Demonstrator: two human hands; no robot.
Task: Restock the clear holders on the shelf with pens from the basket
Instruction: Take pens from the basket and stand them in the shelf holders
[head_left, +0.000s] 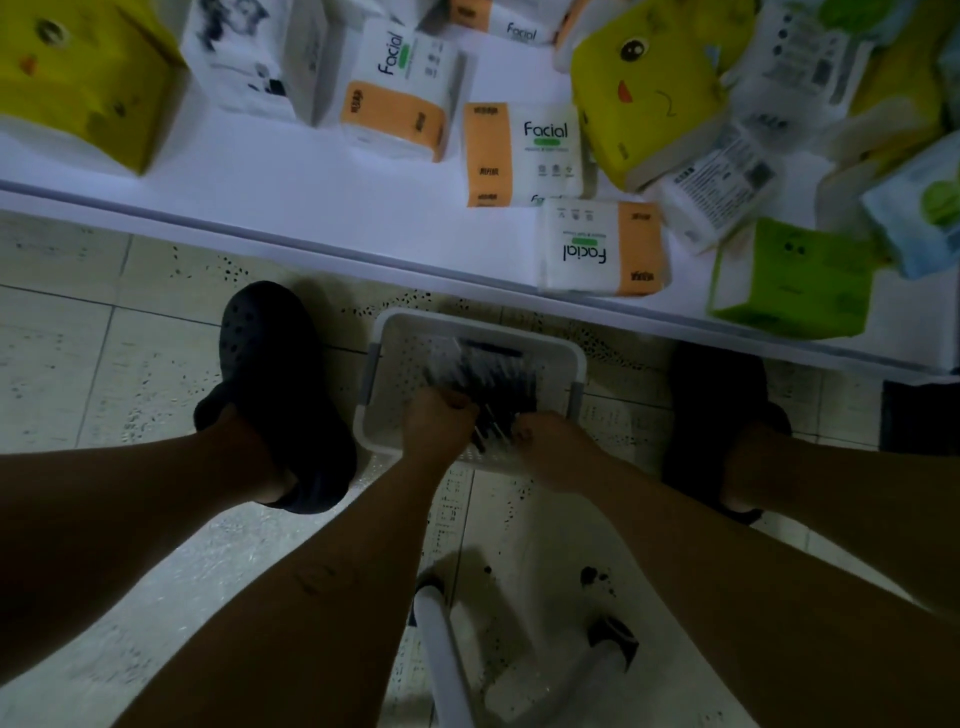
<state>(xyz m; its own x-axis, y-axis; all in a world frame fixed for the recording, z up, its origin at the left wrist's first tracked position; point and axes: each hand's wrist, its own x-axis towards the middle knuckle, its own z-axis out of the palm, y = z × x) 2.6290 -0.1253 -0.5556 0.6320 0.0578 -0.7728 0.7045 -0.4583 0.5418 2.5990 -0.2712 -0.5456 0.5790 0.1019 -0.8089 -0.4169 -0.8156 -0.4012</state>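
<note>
Grabbing looks like the step now: the left hand (439, 422) and right hand (551, 442) both curl round dark pens (483, 375) in the white basket (480, 323) on the floor, and next must lift them to the holders, unseen here.

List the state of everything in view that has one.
White basket: on the floor, holding pens.
Pens: dark bundle lying in the basket, blurred.
Left hand: inside the basket, curled round pens.
Right hand: inside the basket, curled round pen ends.
Facial tissue packs: lying scattered on the white shelf.
</note>
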